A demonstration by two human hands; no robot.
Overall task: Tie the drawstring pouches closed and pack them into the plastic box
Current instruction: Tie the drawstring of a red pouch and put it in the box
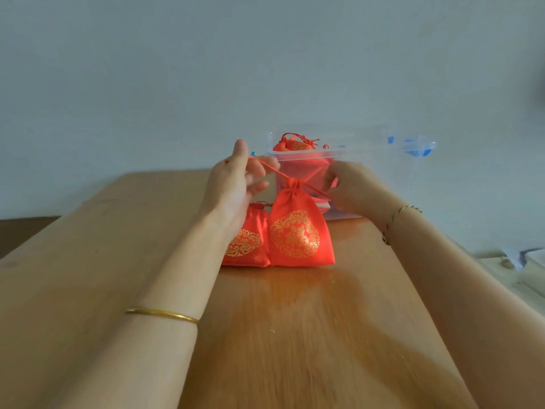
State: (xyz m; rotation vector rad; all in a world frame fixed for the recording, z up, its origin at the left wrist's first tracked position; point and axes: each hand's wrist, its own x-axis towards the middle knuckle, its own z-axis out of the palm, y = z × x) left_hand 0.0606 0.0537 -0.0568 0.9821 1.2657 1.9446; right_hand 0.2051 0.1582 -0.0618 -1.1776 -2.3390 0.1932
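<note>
A red drawstring pouch (300, 231) with a gold round pattern stands upright on the wooden table (295, 335), its neck gathered. Its red cord (274, 169) runs taut up-left to my left hand (236, 184), which pinches it between thumb and fingers. My right hand (351, 187) pinches the cord's other end just right of the neck. A second red pouch (246, 242) lies beside the first, partly behind my left wrist. The clear plastic box (368, 160) stands behind them with at least one red pouch (295, 146) inside.
The box's clear lid with blue clips (418, 147) sits at the box's right side. A pale wall rises just behind the table. Some white objects (519, 258) lie past the table's right edge.
</note>
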